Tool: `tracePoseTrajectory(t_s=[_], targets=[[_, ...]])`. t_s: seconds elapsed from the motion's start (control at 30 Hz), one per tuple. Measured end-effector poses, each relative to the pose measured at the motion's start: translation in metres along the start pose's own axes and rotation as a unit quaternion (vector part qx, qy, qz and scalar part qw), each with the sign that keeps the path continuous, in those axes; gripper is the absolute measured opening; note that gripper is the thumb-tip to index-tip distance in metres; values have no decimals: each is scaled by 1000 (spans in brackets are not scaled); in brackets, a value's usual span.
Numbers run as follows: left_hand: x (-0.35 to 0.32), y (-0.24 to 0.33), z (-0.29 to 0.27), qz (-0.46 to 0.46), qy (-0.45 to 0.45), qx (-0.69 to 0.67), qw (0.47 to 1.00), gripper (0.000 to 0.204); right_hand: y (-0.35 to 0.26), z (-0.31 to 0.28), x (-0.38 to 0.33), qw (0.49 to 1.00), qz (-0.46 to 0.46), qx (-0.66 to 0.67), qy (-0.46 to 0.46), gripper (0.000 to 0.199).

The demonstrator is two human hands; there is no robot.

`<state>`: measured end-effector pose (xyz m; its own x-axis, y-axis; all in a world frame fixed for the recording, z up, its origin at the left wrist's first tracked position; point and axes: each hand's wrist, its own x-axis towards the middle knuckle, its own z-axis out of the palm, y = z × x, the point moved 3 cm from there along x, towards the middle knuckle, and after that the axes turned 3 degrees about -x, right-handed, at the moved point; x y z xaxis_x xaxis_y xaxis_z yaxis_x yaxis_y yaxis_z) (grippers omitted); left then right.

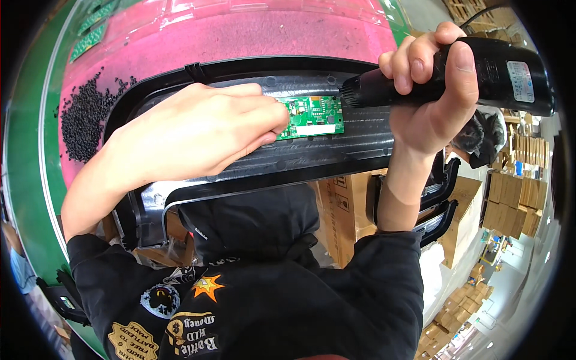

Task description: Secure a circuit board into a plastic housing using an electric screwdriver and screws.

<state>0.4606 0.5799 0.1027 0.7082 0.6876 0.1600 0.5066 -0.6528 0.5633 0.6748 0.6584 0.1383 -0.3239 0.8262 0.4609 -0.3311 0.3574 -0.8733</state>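
A green circuit board (312, 117) lies in a long black plastic housing (366, 129). My left hand (210, 123) reaches over the housing from the left, its fingers closed at the board's left end, where they hide part of it. In my right hand (429, 84) is a black electric screwdriver (495, 72), gripped round its body and held nearly level. Its ribbed nose points left at the board's upper right corner; whether the bit touches a screw there is too small to tell.
Small black screws (87, 120) lie heaped on the pink mat (240, 36) at the left. More green boards (87, 42) sit at the far left. Below the housing stands a cardboard box (339, 216), with other black housings (441, 222) to the right. A cable (480, 13) runs at the upper right.
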Motion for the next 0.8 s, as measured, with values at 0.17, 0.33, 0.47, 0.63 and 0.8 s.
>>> tracePoseTrajectory(t_s=[0.17, 0.33, 0.47, 0.63, 0.8], targets=[[-2, -1, -1, -57, -38, -20, 997, 8, 4, 3, 3, 999, 12, -8, -32, 25], [-3, 0, -4, -89, -70, -26, 993, 7, 6, 5, 3, 999, -5, -31, -38, 26], [-4, -2, -3, -79, -57, -29, 995, 8, 7, 9, 5, 999, -13, -49, -16, 27], [-7, -5, -1, -41, -10, -39, 998, 11, -9, 27, -3, 999, -13, 21, -30, 32], [-3, -2, -5, 32, 78, -77, 993, 15, -39, 43, -4, 960, -40, 234, -146, 40]])
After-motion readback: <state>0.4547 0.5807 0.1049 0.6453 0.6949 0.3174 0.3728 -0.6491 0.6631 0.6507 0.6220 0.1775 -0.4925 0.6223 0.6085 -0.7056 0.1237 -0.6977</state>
